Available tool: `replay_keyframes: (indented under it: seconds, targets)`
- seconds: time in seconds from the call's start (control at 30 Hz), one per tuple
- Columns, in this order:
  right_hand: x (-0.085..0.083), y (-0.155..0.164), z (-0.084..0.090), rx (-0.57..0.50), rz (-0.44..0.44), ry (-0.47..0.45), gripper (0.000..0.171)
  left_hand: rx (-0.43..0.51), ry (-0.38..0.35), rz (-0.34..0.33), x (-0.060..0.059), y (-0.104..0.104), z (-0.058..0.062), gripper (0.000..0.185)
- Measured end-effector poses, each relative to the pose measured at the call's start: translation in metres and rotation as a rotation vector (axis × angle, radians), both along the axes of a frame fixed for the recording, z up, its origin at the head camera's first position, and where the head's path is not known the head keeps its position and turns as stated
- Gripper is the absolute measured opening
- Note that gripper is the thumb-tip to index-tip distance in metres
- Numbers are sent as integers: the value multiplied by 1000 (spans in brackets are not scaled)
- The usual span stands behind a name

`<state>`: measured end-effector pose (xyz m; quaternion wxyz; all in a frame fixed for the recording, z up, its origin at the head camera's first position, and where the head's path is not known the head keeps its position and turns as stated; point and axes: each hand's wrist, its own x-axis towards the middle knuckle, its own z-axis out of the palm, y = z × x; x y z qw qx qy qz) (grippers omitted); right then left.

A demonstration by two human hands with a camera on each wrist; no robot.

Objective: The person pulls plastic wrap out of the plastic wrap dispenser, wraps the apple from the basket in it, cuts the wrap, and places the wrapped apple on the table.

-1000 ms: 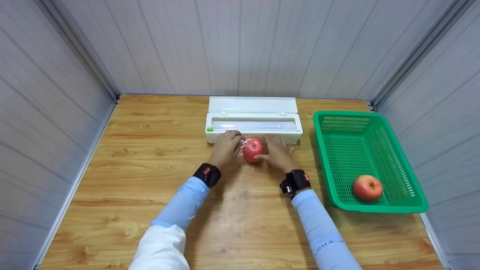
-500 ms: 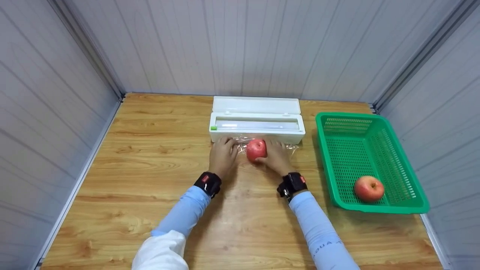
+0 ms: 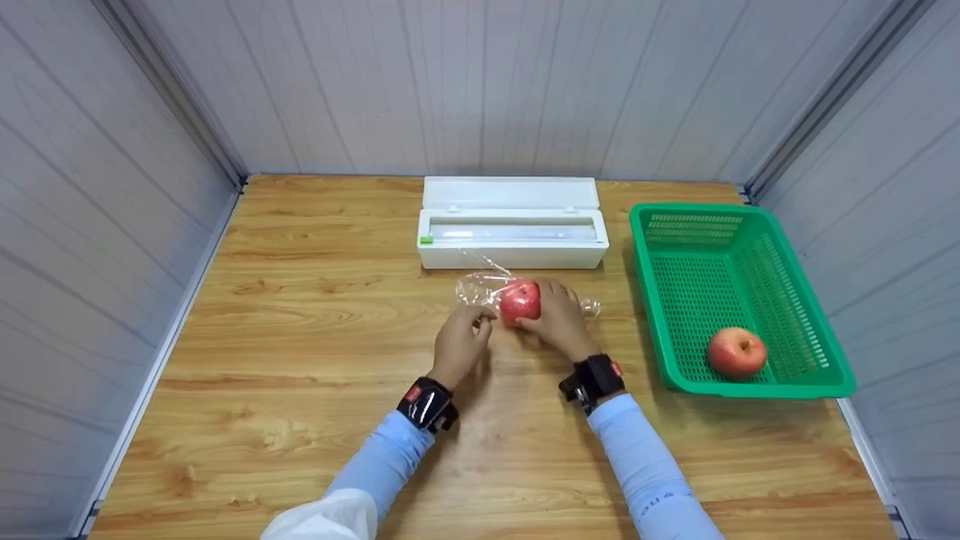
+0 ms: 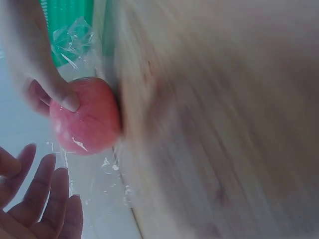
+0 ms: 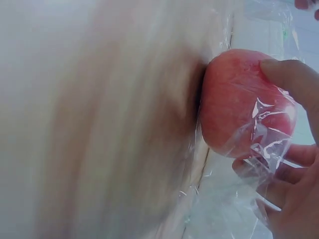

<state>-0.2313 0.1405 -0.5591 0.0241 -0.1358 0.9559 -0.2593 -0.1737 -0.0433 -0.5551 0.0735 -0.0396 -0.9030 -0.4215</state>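
A red apple (image 3: 519,301), partly wrapped in clear plastic film (image 3: 480,289), sits on the wooden table in front of a white film box. My right hand (image 3: 559,319) grips it from the right side; in the right wrist view the thumb presses on the apple (image 5: 239,104) over the film and the other fingers curl under its far side. My left hand (image 3: 463,341) is to the left of the apple, just in front of the loose film. Its fingers (image 4: 42,194) are loosely bent and apart in the left wrist view, with nothing visible between them.
The white film box (image 3: 514,256) stands behind the apple with its lid up, a film roll inside and a green slider (image 3: 426,240) at its left. On the right, a green basket (image 3: 652,315) holds another apple (image 3: 736,352). Panel walls bound the table.
The wrapped apple has come away from the box's front, toward me, in my right hand. My left hand has drawn back from the box, and loose film shows at both sides.
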Motion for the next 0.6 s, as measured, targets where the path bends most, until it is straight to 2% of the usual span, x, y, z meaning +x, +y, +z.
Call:
replay_keyframes:
  seconds: [0.17, 0.3, 0.4, 0.5, 0.6]
  targets:
    - [16, 6, 0, 14, -2, -19, 78, -110, 139, -27, -4, 0, 6, 16]
    - [26, 11, -1, 25, 15, -5, 77, -170, 279, -74, -17, -3, 9, 17]
    - [31, 17, 0, 15, 33, -25, 78, -217, 335, -131, -27, -6, 12, 20]
    - [33, 24, 1, 0, 44, -53, 81, -278, 331, -194, -38, -5, 15, 22]
    - [35, 30, 0, -19, 53, -56, 81, -325, 266, -266, -47, -2, 20, 25]
